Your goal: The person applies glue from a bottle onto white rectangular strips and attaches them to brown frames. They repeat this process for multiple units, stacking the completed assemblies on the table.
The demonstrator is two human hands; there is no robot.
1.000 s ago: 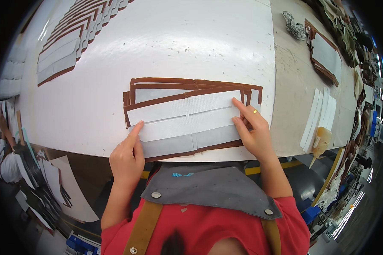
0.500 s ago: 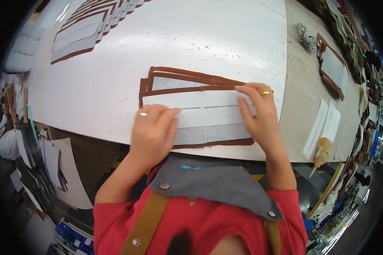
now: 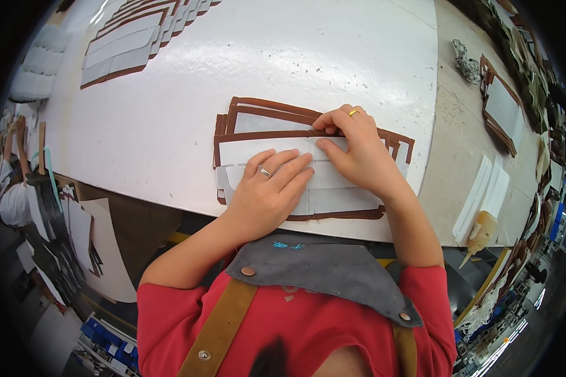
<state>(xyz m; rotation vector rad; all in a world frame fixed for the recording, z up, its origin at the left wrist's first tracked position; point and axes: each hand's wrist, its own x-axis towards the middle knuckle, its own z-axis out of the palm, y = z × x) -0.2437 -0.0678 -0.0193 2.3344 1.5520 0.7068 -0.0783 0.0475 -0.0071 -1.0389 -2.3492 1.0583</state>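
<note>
Under your left fingers (image 3: 284,162), slightly apart, the top panel (image 3: 333,179) lies flat, already brown-edged; your right fingers (image 3: 333,118) curl at its far edge (image 3: 258,136), pinch unclear; panels beneath (image 3: 264,124) lie unsquared.

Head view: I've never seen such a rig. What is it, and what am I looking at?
There is no machine here: these are a person's bare hands, seen from above by a fisheye camera worn on the head. On the white table lies a pile of white-and-brown panels. The left hand rests spread on the top panel; the right hand is curled at its brown upper edge, though whether its grip is closed is unclear. More panels overlap at upper left; a nozzled bottle lies by white strips at right.
</note>
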